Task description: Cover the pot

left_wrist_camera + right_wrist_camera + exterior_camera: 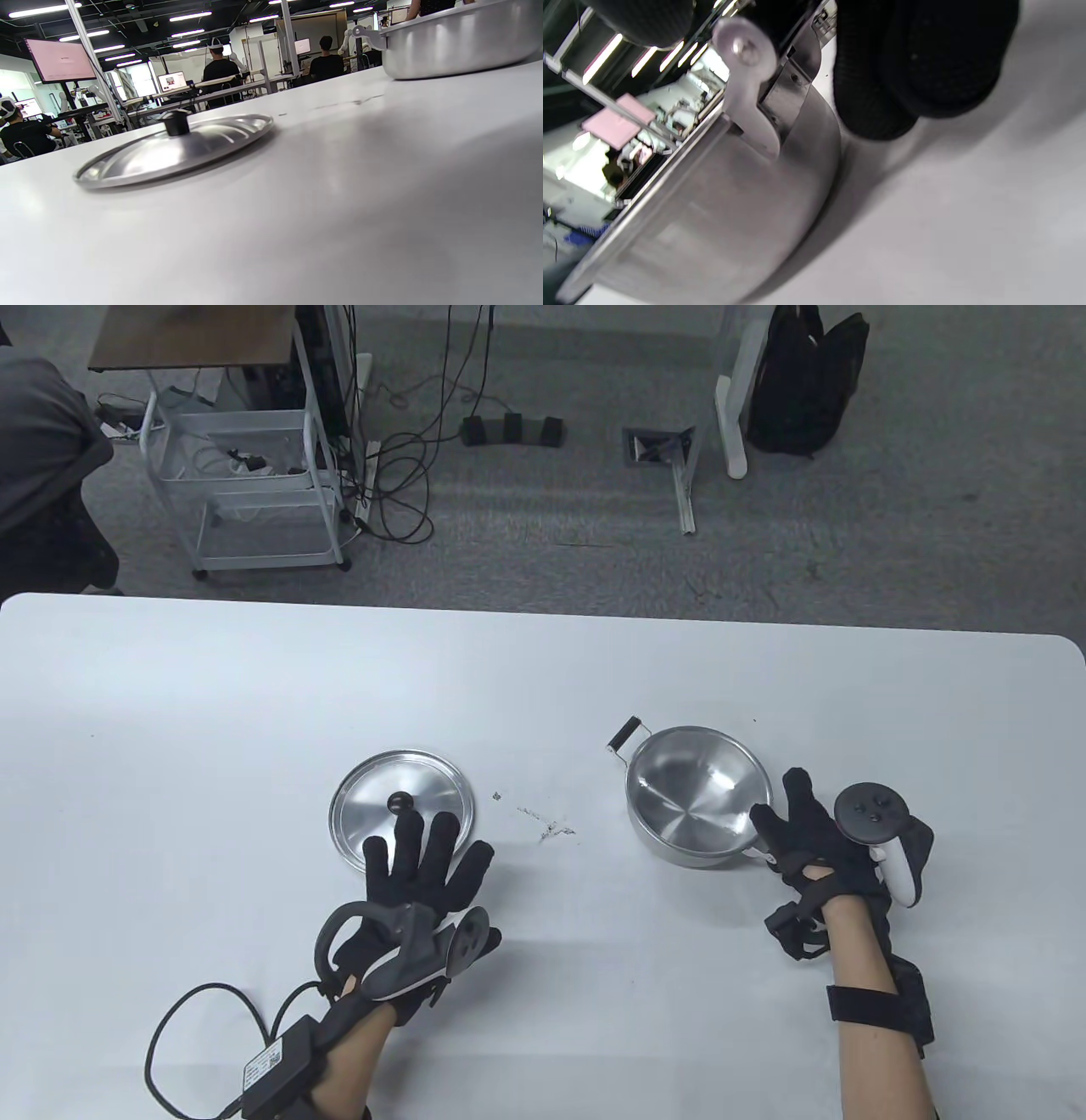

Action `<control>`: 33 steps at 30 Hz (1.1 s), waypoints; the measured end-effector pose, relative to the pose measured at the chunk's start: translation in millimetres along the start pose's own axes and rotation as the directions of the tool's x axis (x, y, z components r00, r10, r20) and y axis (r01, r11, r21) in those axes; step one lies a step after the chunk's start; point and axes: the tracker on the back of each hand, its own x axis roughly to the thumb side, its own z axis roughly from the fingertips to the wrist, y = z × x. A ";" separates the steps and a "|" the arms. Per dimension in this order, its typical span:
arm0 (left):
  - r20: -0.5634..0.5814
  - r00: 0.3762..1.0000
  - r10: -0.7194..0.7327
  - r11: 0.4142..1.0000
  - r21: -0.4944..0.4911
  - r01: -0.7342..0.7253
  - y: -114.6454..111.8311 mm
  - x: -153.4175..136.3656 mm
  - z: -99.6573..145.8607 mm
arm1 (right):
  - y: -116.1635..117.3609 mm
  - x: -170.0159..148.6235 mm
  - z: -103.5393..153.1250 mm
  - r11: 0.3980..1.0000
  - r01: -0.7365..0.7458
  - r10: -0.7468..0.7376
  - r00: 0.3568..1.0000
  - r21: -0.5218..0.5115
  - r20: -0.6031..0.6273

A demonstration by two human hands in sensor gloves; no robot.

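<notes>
**Two pieces, not yet joined: pot and lid, with risks noted**

Item 1. Pot (697,796), steel, empty, upright on the white table (170,712), right of centre. One black handle (624,732) sticks out at its far left. Our right hand (819,836) is at the near-right side handle; the right wrist view shows fingers (925,63) curled about that handle's bracket, so we judge it gripped.

Item 2. Lid (402,811), steel, lying flat, knob (400,802) up, well apart from the pot on the left. Our left hand (424,869) hovers over its near edge, fingers spread wide, holding nothing.

Item 3. Scuff marks (547,824) on the table between the two.

Risks, as we judge them:
- The lid lies flush with the table; grabbing its rim could slide it away. The knob is the safer hold.
- The knob is small, and a gloved pinch may slip mid-carry.
- A tilted landing would leave the lid askew on the pot's rim.
- If the right hand lets go, a hard landing may shove the pot.
</notes>
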 end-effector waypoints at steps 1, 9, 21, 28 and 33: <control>-0.005 1.000 0.005 1.000 0.001 -0.005 -0.1 -1.3 0.3 | 3.0 -2.7 -1.9 0.998 0.055 -0.055 0.998 -0.011 -0.011; -0.015 1.000 0.001 1.000 -0.019 -0.002 -4.0 -3.5 -1.1 | 10.6 -10.2 -5.5 0.976 0.213 -0.216 0.974 -0.040 -0.066; -0.018 1.000 0.010 0.999 0.031 -0.009 2.9 -4.0 4.8 | 11.3 34.8 23.9 0.974 0.222 -0.224 0.966 0.031 0.130; -0.050 0.998 0.035 0.997 0.064 -0.032 6.0 -14.5 8.8 | 52.7 60.4 32.9 0.964 0.122 -0.171 0.965 0.237 0.198; -0.075 0.995 0.063 0.996 0.068 -0.058 6.0 -22.8 9.9 | 80.6 66.0 36.2 0.942 0.071 -0.145 0.967 0.327 0.207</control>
